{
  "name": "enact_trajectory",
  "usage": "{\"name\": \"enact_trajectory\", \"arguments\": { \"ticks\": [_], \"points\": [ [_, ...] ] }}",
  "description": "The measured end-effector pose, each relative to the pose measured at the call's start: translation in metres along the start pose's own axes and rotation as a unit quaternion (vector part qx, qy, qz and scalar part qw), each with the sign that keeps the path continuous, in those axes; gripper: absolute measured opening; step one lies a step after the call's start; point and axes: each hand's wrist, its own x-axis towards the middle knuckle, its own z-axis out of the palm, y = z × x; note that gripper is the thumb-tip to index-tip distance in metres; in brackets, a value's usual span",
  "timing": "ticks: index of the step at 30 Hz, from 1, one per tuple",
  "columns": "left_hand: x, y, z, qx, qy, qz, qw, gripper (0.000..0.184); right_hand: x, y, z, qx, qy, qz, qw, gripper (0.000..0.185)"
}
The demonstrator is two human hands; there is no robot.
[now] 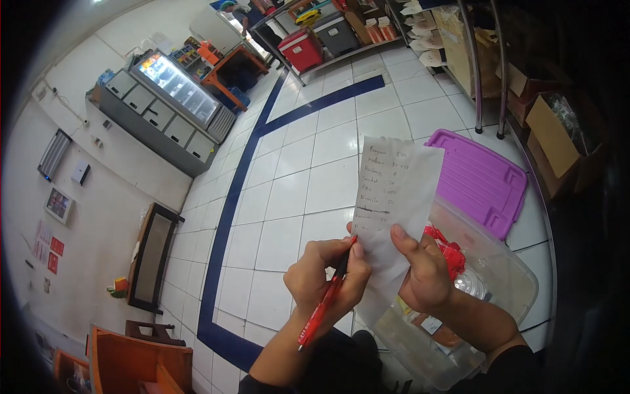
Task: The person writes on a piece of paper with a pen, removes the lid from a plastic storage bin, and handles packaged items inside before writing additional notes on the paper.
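My left hand [328, 276] is closed around a red pen [320, 308], its dark tip end touching the lower left edge of a paper list [400, 177]. Handwritten lines with numbers run down the white sheet, and one line is crossed out. My right hand [426, 272] grips the lower right part of the sheet, thumb on the front. Its other fingers are mostly hidden. Below the hands is a clear plastic box [518, 282] holding red packets [447, 253] and clear round containers [469, 284].
A purple lid [482, 180] lies beside the box. Metal shelving with an open cardboard box [558, 141] stands at the right. Farther off are a red cooler [302, 49], a glass-door fridge [177, 88], a person [243, 16] and an orange wooden unit [134, 361].
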Motion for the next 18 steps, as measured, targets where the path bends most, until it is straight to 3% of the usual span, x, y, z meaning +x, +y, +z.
{"name": "enact_trajectory", "arguments": {
  "ticks": [13,18],
  "points": [
    [0.0015,0.0054,-0.0023,0.009,-0.008,0.003,1.0,0.015,-0.0016,-0.0024,0.0016,0.015,-0.008,0.005,1.0,0.047],
    [0.0033,0.0081,-0.0054,0.037,-0.053,0.04,0.997,0.017,-0.0014,-0.0019,0.0017,0.018,-0.012,0.007,1.0,0.048]
  ]
}}
